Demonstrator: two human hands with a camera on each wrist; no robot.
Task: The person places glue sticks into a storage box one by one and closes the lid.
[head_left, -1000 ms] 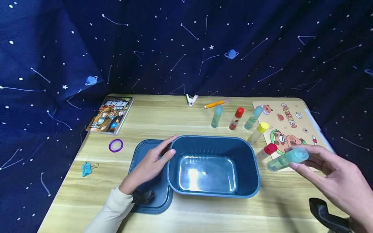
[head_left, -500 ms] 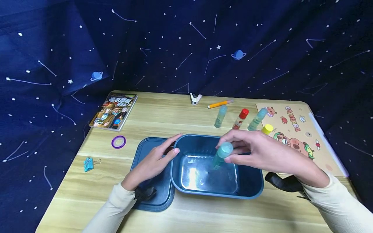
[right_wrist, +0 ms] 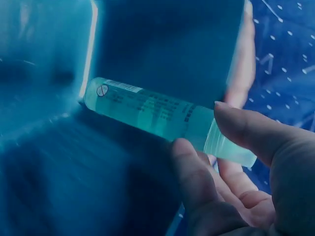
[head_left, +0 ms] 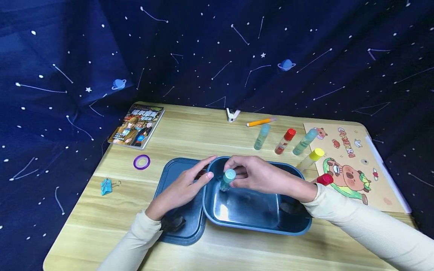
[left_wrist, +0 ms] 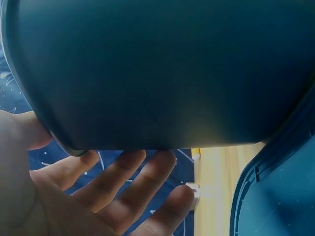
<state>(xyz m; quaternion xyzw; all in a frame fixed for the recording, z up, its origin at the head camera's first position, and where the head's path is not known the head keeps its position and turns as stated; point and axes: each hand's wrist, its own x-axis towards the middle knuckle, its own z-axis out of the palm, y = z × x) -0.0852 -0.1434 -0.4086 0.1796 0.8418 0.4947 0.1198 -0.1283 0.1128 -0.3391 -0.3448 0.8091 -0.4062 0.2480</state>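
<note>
My right hand point(head_left: 255, 174) pinches a translucent green glue stick point(right_wrist: 147, 110) by its cap end, between thumb and fingers. The glue stick is held inside the dark blue plastic box point(head_left: 257, 228), near its left end; in the right wrist view its lower end is close to the box floor. My left hand point(head_left: 183, 187) rests against the left end of the box, its fingers extended along the outer wall, as the left wrist view shows. Under the left forearm lies the flat blue lid point(head_left: 184, 239), beside the box.
Behind the box stand two green glue sticks point(head_left: 262, 137) and a red one point(head_left: 285, 141). A yellow-capped one point(head_left: 310, 159) and a red-capped one point(head_left: 324, 179) stand right. Around them are a capybara folder point(head_left: 383, 188), marker point(head_left: 259, 122), magazine point(head_left: 137, 126), tape roll point(head_left: 141, 162) and binder clip point(head_left: 106, 186).
My right hand has carried the green glue stick from right of the box into its left end. The left hand keeps its place at the box; the head view has shifted slightly.
</note>
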